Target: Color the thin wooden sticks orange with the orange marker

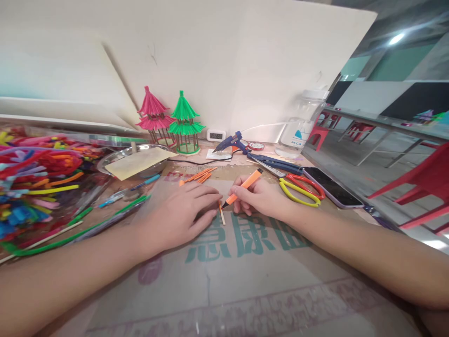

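My right hand (261,194) is closed around an orange marker (247,185), whose dark tip points down and left. Just below that tip is a short wooden stick (222,217), orange on its upper part and bare at its lower end. My left hand (182,213) lies palm down, with curled fingertips at the upper end of this stick, partly covering it. Several orange sticks (201,176) lie in a small pile beyond my left hand. A small orange piece (181,182) peeks out behind its knuckles.
Pink (154,112) and green (185,121) model pagodas stand at the back, near a blue glue gun (229,142) and a small clock (215,135). Colourful pipe cleaners (38,182) and a metal dish (105,164) lie left; scissors (301,194), phone (331,187) and bottle (298,128) right.
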`<action>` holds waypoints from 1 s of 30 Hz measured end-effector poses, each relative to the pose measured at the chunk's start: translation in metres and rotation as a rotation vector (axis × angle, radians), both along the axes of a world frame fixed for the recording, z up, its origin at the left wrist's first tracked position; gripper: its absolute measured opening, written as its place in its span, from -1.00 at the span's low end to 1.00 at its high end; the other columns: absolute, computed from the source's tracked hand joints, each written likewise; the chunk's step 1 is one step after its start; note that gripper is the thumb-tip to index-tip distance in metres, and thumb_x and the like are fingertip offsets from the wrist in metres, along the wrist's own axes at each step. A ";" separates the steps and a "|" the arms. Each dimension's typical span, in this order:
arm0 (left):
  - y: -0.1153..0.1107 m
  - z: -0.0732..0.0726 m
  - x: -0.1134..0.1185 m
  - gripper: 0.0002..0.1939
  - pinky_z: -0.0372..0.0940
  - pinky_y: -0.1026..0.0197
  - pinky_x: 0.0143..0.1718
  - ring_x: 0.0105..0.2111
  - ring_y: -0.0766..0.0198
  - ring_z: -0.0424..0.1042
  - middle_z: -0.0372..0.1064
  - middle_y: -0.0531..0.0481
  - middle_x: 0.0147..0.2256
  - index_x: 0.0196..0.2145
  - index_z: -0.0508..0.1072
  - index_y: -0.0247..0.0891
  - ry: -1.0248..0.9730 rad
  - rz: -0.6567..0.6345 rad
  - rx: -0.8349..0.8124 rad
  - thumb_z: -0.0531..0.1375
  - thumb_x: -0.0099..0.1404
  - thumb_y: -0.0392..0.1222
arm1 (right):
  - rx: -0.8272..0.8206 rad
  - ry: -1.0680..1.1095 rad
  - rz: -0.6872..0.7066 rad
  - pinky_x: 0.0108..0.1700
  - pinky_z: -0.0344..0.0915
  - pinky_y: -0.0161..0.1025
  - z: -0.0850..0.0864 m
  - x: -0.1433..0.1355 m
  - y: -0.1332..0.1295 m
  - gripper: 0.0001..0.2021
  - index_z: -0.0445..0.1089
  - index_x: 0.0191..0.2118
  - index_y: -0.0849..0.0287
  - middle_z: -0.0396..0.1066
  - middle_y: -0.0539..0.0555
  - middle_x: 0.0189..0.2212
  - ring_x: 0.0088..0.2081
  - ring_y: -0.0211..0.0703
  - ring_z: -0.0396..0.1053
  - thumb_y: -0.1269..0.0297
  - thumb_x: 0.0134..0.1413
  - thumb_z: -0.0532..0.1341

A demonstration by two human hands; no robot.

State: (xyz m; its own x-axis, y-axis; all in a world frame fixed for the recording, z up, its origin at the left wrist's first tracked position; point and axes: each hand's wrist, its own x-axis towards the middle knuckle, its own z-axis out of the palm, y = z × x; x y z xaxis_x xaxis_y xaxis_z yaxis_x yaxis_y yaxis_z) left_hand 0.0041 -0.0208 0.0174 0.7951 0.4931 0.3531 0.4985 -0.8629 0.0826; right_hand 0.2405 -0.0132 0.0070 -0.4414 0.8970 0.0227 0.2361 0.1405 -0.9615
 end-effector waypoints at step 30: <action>0.006 -0.006 -0.002 -0.64 0.31 -0.04 0.12 0.06 0.05 0.41 0.40 -0.14 0.09 0.07 0.54 -0.12 0.008 -0.007 -0.154 0.05 0.46 -0.23 | -0.037 -0.042 0.095 -0.67 0.09 -0.44 0.004 -0.001 -0.008 -0.79 0.24 -0.35 0.14 0.45 -0.06 -0.60 -0.70 -0.41 0.16 0.16 0.29 0.15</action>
